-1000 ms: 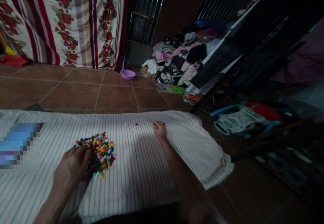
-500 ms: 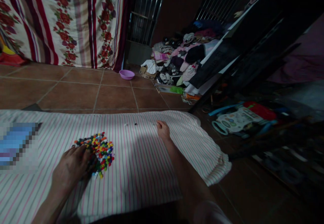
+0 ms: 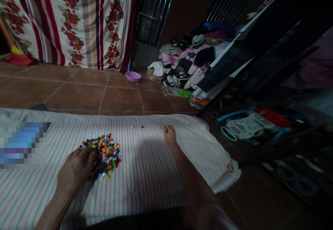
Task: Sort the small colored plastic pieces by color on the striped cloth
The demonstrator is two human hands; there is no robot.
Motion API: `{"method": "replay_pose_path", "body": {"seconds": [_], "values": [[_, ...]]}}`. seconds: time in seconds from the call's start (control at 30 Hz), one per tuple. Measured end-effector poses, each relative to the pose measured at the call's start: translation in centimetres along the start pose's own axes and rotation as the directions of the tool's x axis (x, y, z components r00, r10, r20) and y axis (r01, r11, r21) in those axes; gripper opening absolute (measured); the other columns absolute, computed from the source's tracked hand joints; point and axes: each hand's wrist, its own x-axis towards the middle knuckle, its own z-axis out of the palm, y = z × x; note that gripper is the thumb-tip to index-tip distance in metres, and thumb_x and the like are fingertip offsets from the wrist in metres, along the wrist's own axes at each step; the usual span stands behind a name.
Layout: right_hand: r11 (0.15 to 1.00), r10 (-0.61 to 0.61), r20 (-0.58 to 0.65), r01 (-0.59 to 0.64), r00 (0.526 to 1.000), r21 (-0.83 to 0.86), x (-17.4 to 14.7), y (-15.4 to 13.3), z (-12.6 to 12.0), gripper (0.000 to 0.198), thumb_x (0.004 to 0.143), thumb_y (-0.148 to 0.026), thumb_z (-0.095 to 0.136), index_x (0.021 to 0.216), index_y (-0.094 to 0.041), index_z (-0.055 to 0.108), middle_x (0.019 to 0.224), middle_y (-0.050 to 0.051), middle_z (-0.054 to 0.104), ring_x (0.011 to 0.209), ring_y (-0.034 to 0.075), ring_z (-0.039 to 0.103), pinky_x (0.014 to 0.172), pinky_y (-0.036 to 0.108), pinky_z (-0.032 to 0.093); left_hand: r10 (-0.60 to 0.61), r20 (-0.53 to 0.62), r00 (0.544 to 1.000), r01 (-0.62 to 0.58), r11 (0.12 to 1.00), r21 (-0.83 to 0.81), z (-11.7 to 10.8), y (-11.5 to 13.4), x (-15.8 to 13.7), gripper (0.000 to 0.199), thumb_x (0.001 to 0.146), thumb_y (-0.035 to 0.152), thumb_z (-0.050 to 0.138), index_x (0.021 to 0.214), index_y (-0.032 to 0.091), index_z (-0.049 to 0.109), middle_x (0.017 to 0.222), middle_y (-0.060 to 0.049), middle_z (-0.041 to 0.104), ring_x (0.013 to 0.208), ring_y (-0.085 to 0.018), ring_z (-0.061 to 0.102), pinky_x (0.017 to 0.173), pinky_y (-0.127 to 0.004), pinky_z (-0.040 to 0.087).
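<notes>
**Left hand on the bead pile; right hand extended on the striped cloth.**

The left hand (image 3: 75, 169) rests palm-down on the near-left edge of the pile of small coloured pieces (image 3: 105, 152), fingers (image 3: 90, 153) spread flat and gripping nothing. The pile lies on the striped cloth (image 3: 145, 167) spread over the tiled floor (image 3: 111, 96). The right hand (image 3: 169, 135) lies well apart from the pile, near the far cloth edge; its fingers are curled under, and whether they enclose anything cannot be told. Two loose pieces (image 3: 137, 127) lie just beside it. Risk, as a judgement: a sweep of the flat left hand could scatter pieces off the cloth, where dim light would hide them. Compared with one second earlier, both hands hold almost the same positions; the right hand sits slightly nearer.
</notes>
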Motion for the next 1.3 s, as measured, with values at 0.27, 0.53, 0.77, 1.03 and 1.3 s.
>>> {"method": "replay_pose_path", "body": {"seconds": [0.27,0.53,0.77,1.03,1.3], "values": [[0.996,-0.084,-0.061,0.083,0.995,-0.029,-1.4,-2.9,0.2,0.035,0.083,-0.012,0.045,0.102,-0.019,0.073,0.099,0.010,0.065,0.097,0.023,0.056,0.091,0.035,0.046,-0.022,-0.010,1.000,0.022,1.000,0.003,-0.2,0.9,0.1,0.053,0.086,0.049,0.030,0.099,0.016,0.070,0.098,-0.013,0.071,0.092,-0.025,0.066,0.092,-0.040,0.051],[0.954,-0.295,0.133,0.285,0.946,0.095,-1.9,-9.9,3.9,0.024,0.086,-0.020,0.059,0.105,-0.024,0.073,0.108,0.007,0.066,0.099,0.021,0.059,0.090,0.032,0.048,-0.007,0.007,1.000,0.007,1.000,0.007,-0.3,0.9,0.2,0.055,0.087,0.050,0.028,0.099,0.016,0.069,0.098,-0.013,0.071,0.096,-0.026,0.066,0.093,-0.040,0.050],[0.970,-0.239,0.153,0.231,0.959,0.070,-2.1,-9.8,4.8,0.023,0.086,-0.013,0.053,0.089,-0.022,0.074,0.093,0.007,0.068,0.091,0.020,0.059,0.086,0.031,0.047,-0.029,0.011,1.000,0.029,0.999,0.013,-0.1,0.8,0.1,0.055,0.087,0.050,0.028,0.101,0.017,0.069,0.100,-0.012,0.071,0.094,-0.025,0.066,0.091,-0.039,0.051],[0.989,-0.145,0.047,0.145,0.988,-0.009,-2.1,-7.5,3.7,0.023,0.084,-0.012,0.053,0.088,-0.021,0.073,0.092,0.008,0.068,0.089,0.022,0.056,0.085,0.032,0.043,-0.026,0.028,0.999,0.025,0.999,0.041,-0.2,1.2,0.2,0.055,0.087,0.047,0.028,0.100,0.015,0.070,0.094,-0.012,0.071,0.089,-0.024,0.066,0.088,-0.037,0.052],[0.978,-0.208,0.097,0.206,0.973,0.031,-1.9,-7.7,5.2,0.027,0.082,-0.008,0.051,0.089,-0.019,0.074,0.090,0.008,0.067,0.087,0.021,0.056,0.084,0.033,0.044,-0.017,0.045,0.999,0.014,0.998,0.065,-0.4,1.4,0.4,0.054,0.087,0.046,0.029,0.100,0.015,0.071,0.098,-0.013,0.072,0.098,-0.026,0.066,0.091,-0.040,0.052]]}}
